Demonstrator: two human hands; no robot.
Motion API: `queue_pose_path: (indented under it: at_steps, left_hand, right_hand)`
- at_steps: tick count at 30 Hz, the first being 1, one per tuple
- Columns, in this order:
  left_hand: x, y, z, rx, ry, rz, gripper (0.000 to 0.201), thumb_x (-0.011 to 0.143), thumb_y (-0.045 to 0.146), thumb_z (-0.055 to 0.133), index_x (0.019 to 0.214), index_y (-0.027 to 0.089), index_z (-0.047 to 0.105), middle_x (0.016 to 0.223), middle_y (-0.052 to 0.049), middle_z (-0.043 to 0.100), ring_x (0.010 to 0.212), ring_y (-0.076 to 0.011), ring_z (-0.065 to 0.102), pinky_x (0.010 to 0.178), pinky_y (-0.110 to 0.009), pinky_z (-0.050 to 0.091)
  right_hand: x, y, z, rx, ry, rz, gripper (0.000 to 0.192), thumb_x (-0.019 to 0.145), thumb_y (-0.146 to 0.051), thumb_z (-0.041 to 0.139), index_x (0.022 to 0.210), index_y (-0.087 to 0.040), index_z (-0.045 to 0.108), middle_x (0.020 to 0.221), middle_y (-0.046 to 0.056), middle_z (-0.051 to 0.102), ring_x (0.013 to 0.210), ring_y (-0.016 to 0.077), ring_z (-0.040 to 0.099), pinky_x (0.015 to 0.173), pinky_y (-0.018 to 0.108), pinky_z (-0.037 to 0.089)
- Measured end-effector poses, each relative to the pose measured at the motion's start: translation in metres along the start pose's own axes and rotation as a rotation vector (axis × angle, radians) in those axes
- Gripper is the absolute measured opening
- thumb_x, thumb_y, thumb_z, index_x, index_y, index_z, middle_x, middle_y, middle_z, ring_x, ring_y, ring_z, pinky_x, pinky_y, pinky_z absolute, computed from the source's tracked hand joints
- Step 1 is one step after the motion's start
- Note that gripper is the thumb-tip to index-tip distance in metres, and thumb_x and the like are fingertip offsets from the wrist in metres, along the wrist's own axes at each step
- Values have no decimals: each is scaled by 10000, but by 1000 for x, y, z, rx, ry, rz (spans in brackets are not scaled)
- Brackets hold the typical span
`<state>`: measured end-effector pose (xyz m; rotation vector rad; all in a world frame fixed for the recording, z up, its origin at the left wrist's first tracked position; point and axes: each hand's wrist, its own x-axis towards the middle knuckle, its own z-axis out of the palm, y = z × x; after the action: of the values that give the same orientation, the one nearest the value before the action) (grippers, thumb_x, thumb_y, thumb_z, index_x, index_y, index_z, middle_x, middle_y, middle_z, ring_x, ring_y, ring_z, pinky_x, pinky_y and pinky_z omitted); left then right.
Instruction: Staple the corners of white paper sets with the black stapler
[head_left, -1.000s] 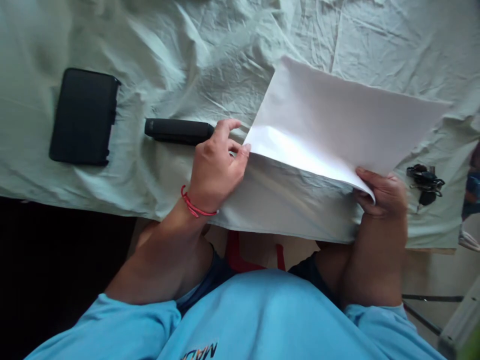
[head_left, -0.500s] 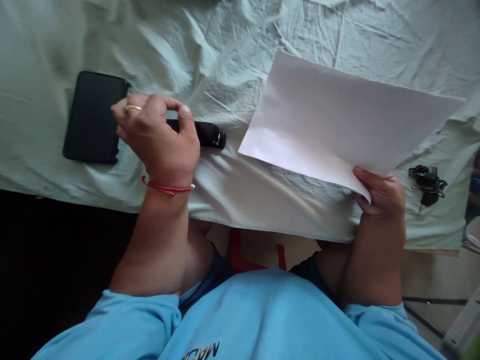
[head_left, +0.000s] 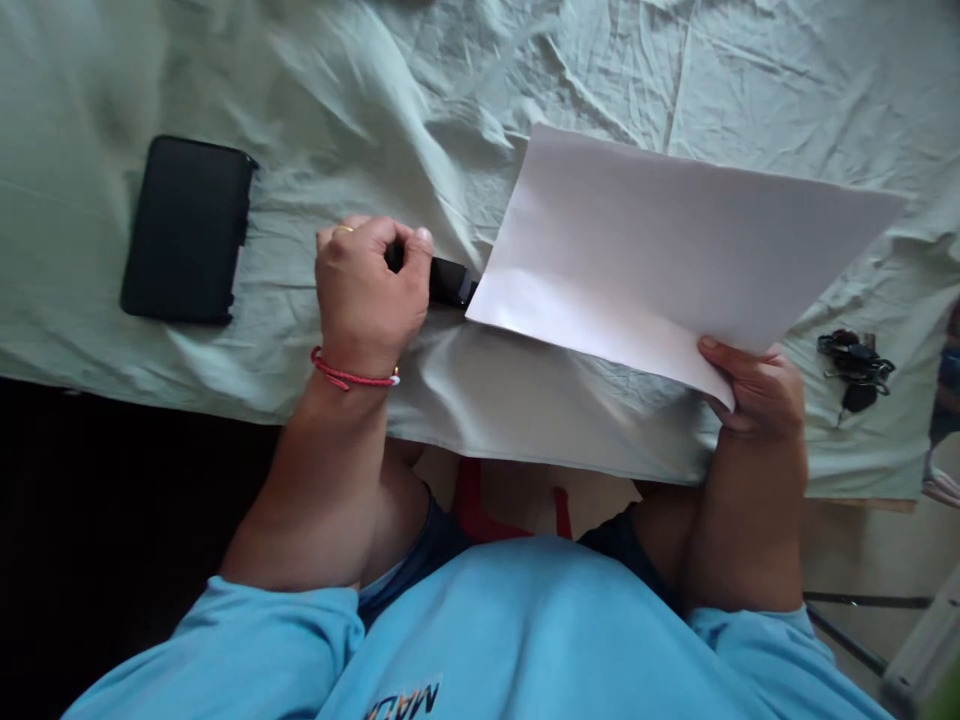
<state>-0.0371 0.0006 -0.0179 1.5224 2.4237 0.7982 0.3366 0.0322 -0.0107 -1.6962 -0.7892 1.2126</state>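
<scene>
The left hand (head_left: 371,295) is closed around a black stapler-like tool (head_left: 448,282), with the thumb laid along its top and the fingers curled underneath, so that only the front end is left showing. That end is aimed at the near left corner of the sheet of white paper (head_left: 675,250) and lies just beside it; whether the two are touching cannot be told. The tool appears to be gripped this way so that its mouth can be steered toward the paper's edge, though this is only a judgement from its pose.

The right hand (head_left: 754,395) is clamped on the near right corner of the paper, thumb on top and fingers beneath, and the sheet is held tilted, its near edge raised off the counter (head_left: 525,390) while the far part seems to rest lower. One corner pinched in this way keeps the sheet steady and presents its opposite corner to the tool.

A pale green cloth (head_left: 337,100), heavily creased, is spread over the counter. A black case (head_left: 186,230) lies flat well to the left of the left hand, and a bunch of keys (head_left: 853,362) lies just to the right of the right hand.

Most of the tool's body is hidden by the left hand, so its exact kind cannot be settled. What lies under the paper is hidden by the sheet. The objects at the far right edge of the view are cut off and blurred, and the lettering on the blue shirt (head_left: 525,640) is cropped
</scene>
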Motion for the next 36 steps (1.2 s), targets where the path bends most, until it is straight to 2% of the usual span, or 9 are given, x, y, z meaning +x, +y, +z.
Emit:
queue_pose_path:
  at_steps: [3,11,14,16,21,24,29,33,36]
  left_hand:
    - [-1,1,-1,-4,-7,11,316,990,374,551,910,172,779,1009,-152,784,1060,-335,707,1056,-483,531]
    - [-7,4,-1,-47,-36,47,296,991,368,520,897,198,744,1039,-173,773,1130,-354,698,1104,-500,506]
    - [-9,4,2,-104,-44,81,273,1007,348,489,840,279,694,1050,-122,769,1251,-347,664,1226,-524,399]
    - [-10,5,6,-170,-44,81,257,1011,352,499,830,315,678,1133,-100,769,1391,-344,591,1298,-542,288]
    - [-16,10,11,-213,-12,24,169,1004,352,526,932,327,676,1352,-84,740,1607,-346,386,1341,-609,132]
    - [-17,12,11,-169,-36,37,156,998,349,537,1029,306,683,1414,-92,723,1639,-351,353,1353,-617,63]
    - [-17,9,12,-127,-80,90,280,1006,413,502,1192,320,690,1526,-51,665,1674,-315,274,1356,-592,-12]
    - [-17,8,15,-177,-75,96,246,982,428,515,1130,342,692,1482,-44,679,1661,-301,275,1344,-589,-45]
    - [-19,10,16,-176,-38,95,191,976,400,526,1066,326,678,1390,-65,718,1633,-309,332,1346,-596,-3]
  right_hand:
    - [0,0,2,24,-1,15,534,368,-288,1035,823,-169,781,917,49,793,813,185,742,714,273,661]
    - [-3,-2,8,41,-1,27,504,374,-269,1029,791,-169,764,922,57,793,845,199,745,755,296,667]
    - [-4,-2,11,49,-4,16,522,365,-272,1027,808,-174,769,940,51,797,824,186,735,734,285,660]
    - [-5,-2,13,55,-11,9,550,353,-273,1026,831,-178,771,948,44,799,812,179,730,715,276,655]
    - [-6,-2,16,58,-16,20,546,345,-272,1027,802,-174,745,881,38,782,808,183,727,687,266,645]
    - [-6,-3,16,54,-8,28,536,357,-256,1022,808,-174,745,879,40,780,799,182,721,659,259,634]
    - [-4,-4,17,49,-5,42,514,368,-245,1009,802,-158,746,891,55,780,801,182,719,649,256,631]
    - [-2,-3,18,54,2,47,504,352,-233,1001,769,-161,726,879,54,775,802,186,723,672,265,639]
    - [-3,-3,18,55,15,32,519,359,-236,996,806,-160,744,872,46,771,787,176,717,666,255,632]
